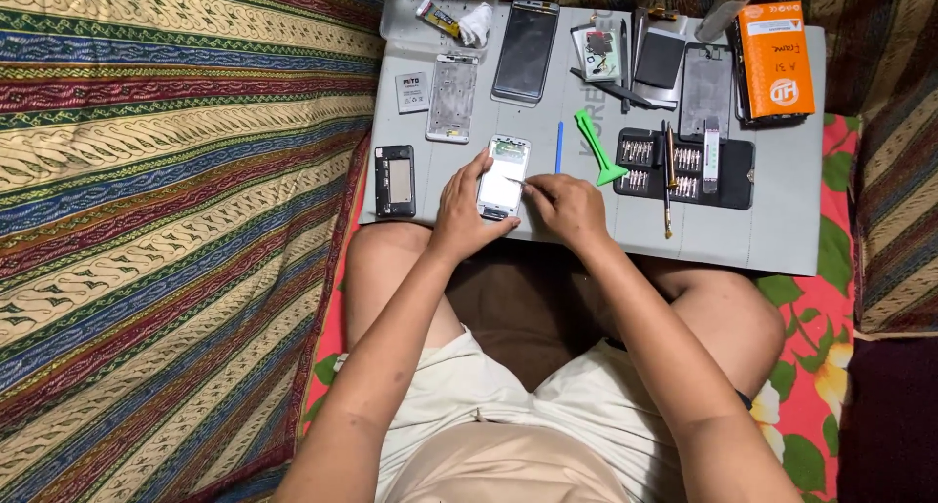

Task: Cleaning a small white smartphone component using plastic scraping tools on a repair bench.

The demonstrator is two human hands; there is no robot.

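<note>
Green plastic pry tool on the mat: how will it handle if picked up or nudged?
The green pry tool looks thin and flat, so probably light and slightly flexible. Lying flat on the grey work mat, it should slide rather than roll or tip. Its forked lower end sits close to the black screwdriver bit case, so a sideways push may bump it.

Grey work mat (pixel 782 239), green pry tool (pixel 596 149), orange box (pixel 775 59), striped batik cloth (pixel 166 220), red floral cushion (pixel 821 366)

Both bare forearms extend forward from the torso and converge. Left hand (pixel 461 210): palm down, fingers curled in a closed grip, thumb reaching forward. Right hand (pixel 567 208): knuckles up, fingertips pinched together, pointing toward the left hand, nearly touching it.
</note>
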